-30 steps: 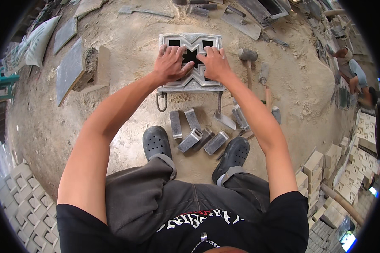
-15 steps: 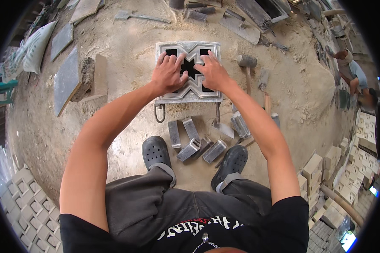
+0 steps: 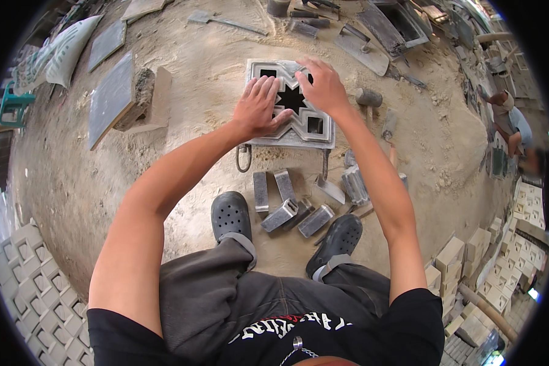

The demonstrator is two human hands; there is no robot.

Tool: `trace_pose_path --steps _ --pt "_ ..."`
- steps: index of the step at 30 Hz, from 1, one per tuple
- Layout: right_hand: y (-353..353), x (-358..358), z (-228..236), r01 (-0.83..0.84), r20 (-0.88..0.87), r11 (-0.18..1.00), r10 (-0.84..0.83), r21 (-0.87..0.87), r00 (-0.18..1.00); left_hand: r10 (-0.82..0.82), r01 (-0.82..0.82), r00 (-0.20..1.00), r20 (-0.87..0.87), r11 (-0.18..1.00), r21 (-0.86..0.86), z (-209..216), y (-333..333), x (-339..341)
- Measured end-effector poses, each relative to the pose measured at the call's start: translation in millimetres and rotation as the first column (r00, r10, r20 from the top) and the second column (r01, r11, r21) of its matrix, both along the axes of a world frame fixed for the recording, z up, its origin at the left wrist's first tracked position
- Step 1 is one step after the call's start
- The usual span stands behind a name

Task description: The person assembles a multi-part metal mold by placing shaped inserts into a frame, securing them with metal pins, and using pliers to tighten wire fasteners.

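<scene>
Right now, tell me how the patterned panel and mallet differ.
The patterned panel is broad and pierced; the mallet has a compact head on a slim handle. The panel is pale grey, the mallet's head darker. The left hand and right hand are over the panel; neither holds the mallet. Both show grey.

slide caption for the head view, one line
Left hand and right hand at a star-holed grey frame, blocks nearby.

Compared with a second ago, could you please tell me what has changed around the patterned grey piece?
The right hand has moved forward, toward the far right part of the patterned grey piece, leaving the near right opening fully in view. Nothing was visibly picked up. The left hand stays on the left side, and the mallet and metal bars lie as before.
</scene>
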State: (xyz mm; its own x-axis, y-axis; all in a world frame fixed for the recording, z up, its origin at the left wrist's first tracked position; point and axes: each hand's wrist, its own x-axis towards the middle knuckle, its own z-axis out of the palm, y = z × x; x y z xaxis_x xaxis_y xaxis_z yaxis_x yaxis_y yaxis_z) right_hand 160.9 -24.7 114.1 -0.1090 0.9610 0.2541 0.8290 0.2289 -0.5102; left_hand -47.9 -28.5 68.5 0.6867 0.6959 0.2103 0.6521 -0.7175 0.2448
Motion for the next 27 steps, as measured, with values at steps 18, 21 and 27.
trace_pose_path --steps 18,21,27 --pt "105.2 -33.6 -80.1 0.143 0.177 0.989 -0.147 0.039 0.973 0.027 -0.022 0.995 0.094 0.999 -0.048 2.9 -0.8 0.9" --pt "116.6 -38.8 -55.4 0.119 0.099 0.975 -0.139 0.189 0.985 0.030 -0.012 0.990 0.137 0.991 -0.134 4.3 -1.4 -5.5" --pt "114.0 -52.6 -68.1 0.138 0.058 0.967 -0.153 0.215 0.986 0.274 -0.266 0.919 0.283 0.962 -0.068 -7.6 -8.3 0.6"
